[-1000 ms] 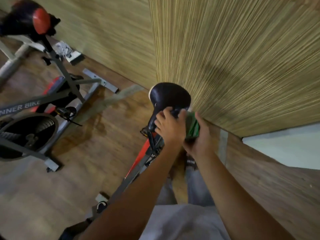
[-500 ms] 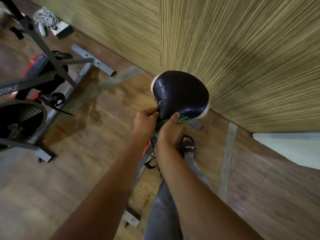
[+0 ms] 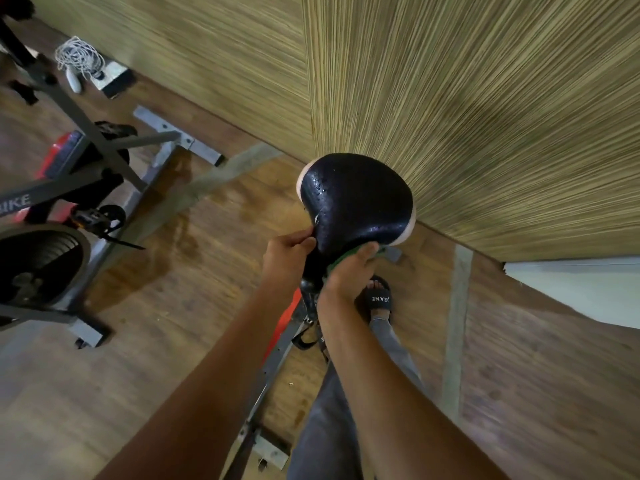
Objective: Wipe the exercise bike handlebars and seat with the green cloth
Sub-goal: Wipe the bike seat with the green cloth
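The black bike seat glistens with wet drops and has white rear corners. My left hand grips the seat's narrow front edge on its left side. My right hand holds the green cloth against the seat's lower right edge; only a thin strip of cloth shows under the fingers. Below the seat the bike's red and grey frame runs down between my arms. The handlebars are out of view.
A second exercise bike with a flywheel stands at the left on the wooden floor. A coiled white cable lies by the striped wall. A sandalled foot stands just right of the seat post.
The view has tilted over the seat, so its wet top shows fully. My right hand slid with the cloth from beside the seat's nose to its lower right edge; my left hand shifted to the left edge.
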Demonstrator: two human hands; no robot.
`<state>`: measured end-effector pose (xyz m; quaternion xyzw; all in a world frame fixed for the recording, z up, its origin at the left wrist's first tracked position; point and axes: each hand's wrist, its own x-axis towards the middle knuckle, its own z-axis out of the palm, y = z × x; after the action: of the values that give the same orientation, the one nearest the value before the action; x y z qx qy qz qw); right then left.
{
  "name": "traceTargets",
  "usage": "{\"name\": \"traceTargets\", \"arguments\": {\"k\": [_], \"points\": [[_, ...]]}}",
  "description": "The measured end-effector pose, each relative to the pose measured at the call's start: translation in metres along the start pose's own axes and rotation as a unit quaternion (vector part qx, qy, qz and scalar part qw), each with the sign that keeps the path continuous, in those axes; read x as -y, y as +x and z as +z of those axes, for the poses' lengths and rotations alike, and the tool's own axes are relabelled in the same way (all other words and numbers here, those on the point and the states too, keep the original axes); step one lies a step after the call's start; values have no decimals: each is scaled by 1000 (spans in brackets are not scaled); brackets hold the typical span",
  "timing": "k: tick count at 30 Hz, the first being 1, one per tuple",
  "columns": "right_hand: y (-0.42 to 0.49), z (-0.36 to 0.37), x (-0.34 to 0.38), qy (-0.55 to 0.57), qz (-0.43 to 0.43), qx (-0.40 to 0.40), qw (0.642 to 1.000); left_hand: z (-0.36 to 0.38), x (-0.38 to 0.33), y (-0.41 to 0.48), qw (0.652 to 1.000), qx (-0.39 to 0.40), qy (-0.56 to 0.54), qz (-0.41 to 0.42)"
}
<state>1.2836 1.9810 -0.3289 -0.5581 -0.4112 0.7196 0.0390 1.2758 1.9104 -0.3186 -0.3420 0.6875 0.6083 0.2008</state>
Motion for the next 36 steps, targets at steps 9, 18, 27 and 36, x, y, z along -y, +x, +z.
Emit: {"name": "traceTargets", "arguments": {"k": [9,18,27,36], "points": [[78,13,92,-376,-197,-56,904,0,-4,-9,997,29,-60,-49],[69,127,106,-783,-393,209,435,-3,-4,2,982,36,-103,-152],[26,101,41,-773,-513,351,-126,-14,21,-12,858,-57,-408,-305],[12,-18,21,-670,-584,456,48,-23,40,-7,845,-14,-436,-309]]}}
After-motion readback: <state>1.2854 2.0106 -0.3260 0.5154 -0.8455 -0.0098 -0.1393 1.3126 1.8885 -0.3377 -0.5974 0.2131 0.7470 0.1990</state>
